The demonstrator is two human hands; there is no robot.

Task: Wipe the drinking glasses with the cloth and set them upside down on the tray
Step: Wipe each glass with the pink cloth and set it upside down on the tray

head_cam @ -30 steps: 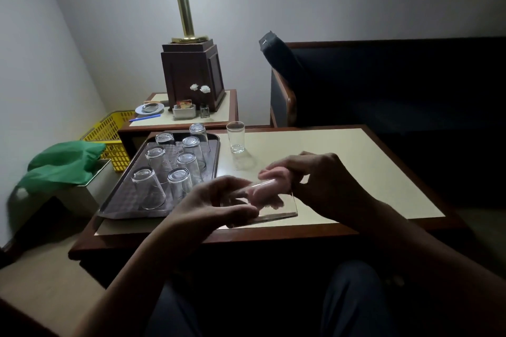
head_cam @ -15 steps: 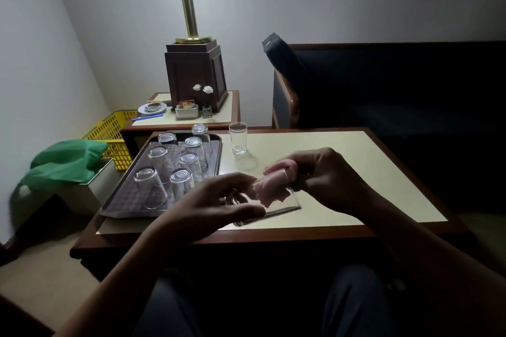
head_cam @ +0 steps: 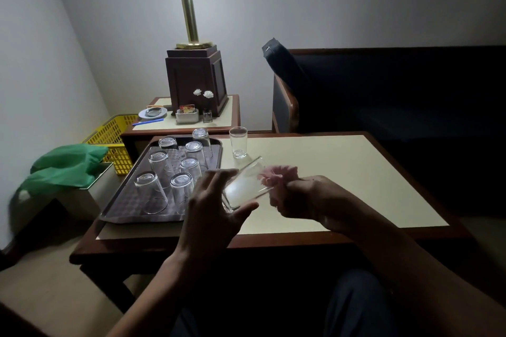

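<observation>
My left hand [head_cam: 213, 205] holds a clear drinking glass [head_cam: 243, 186] tilted on its side above the table, thumb under it and fingers over its base end. A bunched pink cloth [head_cam: 276, 176] sits at the glass's mouth, gripped by my right hand [head_cam: 306, 200]. To the left a dark tray [head_cam: 123, 200] carries several glasses standing upside down, such as one at the front [head_cam: 150, 191]. One more glass [head_cam: 238, 142] stands upright on the table just right of the tray.
The cream-topped table [head_cam: 342, 172] has a wooden rim. Behind it a side table [head_cam: 221, 117] bears a lamp base [head_cam: 197, 76], a saucer and small items. A yellow basket [head_cam: 115, 139] and green cloth [head_cam: 65, 167] are at the left, a dark sofa [head_cam: 397, 90] at the right.
The pink cloth, earlier pushed inside the glass, has come out to its mouth. The glass has lifted and tilted, and my left fingers have spread.
</observation>
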